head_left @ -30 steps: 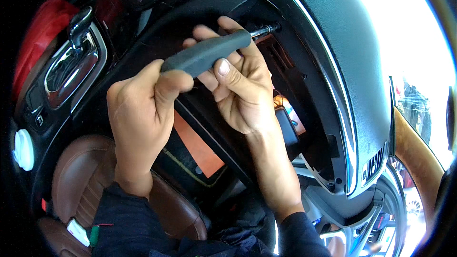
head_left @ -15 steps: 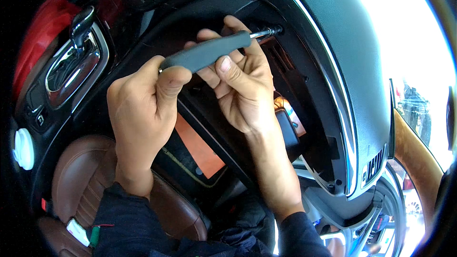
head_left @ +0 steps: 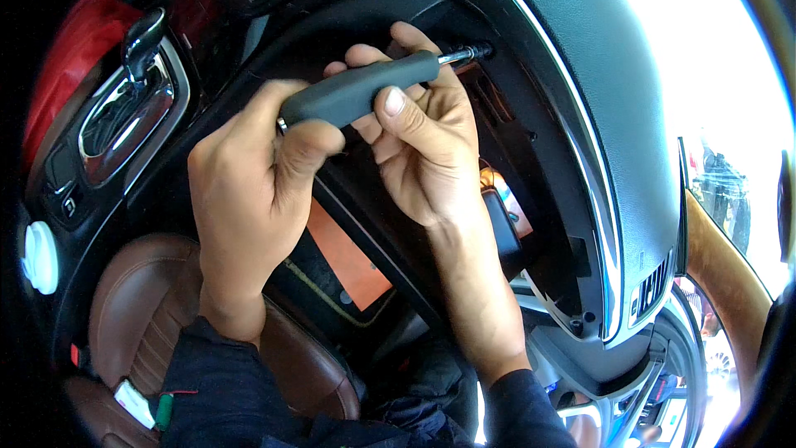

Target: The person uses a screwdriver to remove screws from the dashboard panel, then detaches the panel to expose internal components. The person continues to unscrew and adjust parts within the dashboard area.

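Note:
A screwdriver (head_left: 356, 93) with a thick dark grey handle and a metal shaft lies across both hands. Its tip reaches a dark recess at the end of the opened dashboard, where the exact contact is hard to make out. My left hand (head_left: 249, 174) is closed on the handle's rear end, thumb in front and fingers behind. Around the front part curls my right hand (head_left: 431, 141), with the thumb on the near side and fingers behind it, some of them loosely apart. The palm faces me.
A dashboard (head_left: 580, 58) with silver trim curves along the right. In its open cavity sits a black box-shaped item (head_left: 500, 224). Below are an orange strip (head_left: 352, 261) and a brown leather seat (head_left: 149, 299). The door handle (head_left: 143, 43) is at the left, near red cloth (head_left: 70, 66).
The screwdriver handle has turned slightly and moved a little to the right. My left thumb and fingers have shifted along with it; my right hand stays almost in place.

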Action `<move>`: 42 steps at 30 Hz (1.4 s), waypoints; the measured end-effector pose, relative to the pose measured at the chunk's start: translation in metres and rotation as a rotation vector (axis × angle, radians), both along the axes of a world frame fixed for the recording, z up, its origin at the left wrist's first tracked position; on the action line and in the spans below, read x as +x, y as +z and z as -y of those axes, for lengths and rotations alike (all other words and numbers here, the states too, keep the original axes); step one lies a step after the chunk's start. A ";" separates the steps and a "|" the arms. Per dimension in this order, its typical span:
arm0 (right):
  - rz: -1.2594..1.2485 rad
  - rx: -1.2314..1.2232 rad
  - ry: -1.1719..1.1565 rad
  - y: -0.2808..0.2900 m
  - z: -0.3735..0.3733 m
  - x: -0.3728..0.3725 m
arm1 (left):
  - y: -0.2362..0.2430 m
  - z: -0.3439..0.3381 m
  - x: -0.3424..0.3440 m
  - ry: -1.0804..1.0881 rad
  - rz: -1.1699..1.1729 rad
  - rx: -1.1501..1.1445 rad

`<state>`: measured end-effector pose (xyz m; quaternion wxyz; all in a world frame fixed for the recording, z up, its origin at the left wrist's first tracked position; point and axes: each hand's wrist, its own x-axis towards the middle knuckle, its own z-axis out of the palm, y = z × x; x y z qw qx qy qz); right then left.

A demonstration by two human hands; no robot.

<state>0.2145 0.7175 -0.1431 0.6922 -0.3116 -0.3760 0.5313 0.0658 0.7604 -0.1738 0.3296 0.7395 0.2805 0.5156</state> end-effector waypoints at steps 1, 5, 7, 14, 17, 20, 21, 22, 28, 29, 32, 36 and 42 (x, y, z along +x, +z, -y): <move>0.034 -0.008 -0.029 -0.003 -0.001 0.003 | 0.001 0.001 0.004 0.016 0.094 0.082; 0.298 -0.033 -0.186 -0.012 -0.006 0.010 | 0.010 0.009 -0.005 -0.003 0.042 0.043; 0.284 -0.076 -0.191 -0.001 -0.007 0.004 | 0.004 0.001 -0.001 -0.009 0.112 0.125; -0.556 -0.011 -0.101 0.002 0.000 0.033 | -0.004 -0.004 -0.004 0.038 -0.042 -0.143; -0.550 0.019 -0.127 0.000 -0.004 0.030 | -0.006 -0.004 0.006 0.029 0.121 -0.101; -0.582 0.022 -0.150 -0.001 -0.007 0.028 | -0.010 -0.003 0.016 0.009 0.317 -0.070; -0.595 0.017 -0.162 -0.001 -0.007 0.030 | -0.010 -0.004 0.016 -0.016 0.330 -0.057; -0.608 0.022 -0.138 -0.002 -0.006 0.032 | -0.006 -0.004 0.012 -0.070 0.269 -0.053; -0.506 0.001 -0.138 -0.001 -0.003 0.037 | 0.010 0.007 -0.002 -0.277 -0.090 -0.064; -0.493 -0.013 -0.167 0.000 -0.003 0.036 | 0.012 0.007 -0.004 -0.278 -0.144 -0.093; -0.571 -0.049 -0.227 0.000 -0.003 0.033 | 0.010 0.005 -0.001 -0.261 -0.067 -0.095; -0.649 -0.075 -0.222 0.008 0.001 0.025 | 0.014 0.004 -0.006 -0.191 -0.011 -0.028; -0.706 -0.103 -0.248 0.000 -0.004 0.023 | 0.013 0.004 -0.011 -0.154 0.060 -0.023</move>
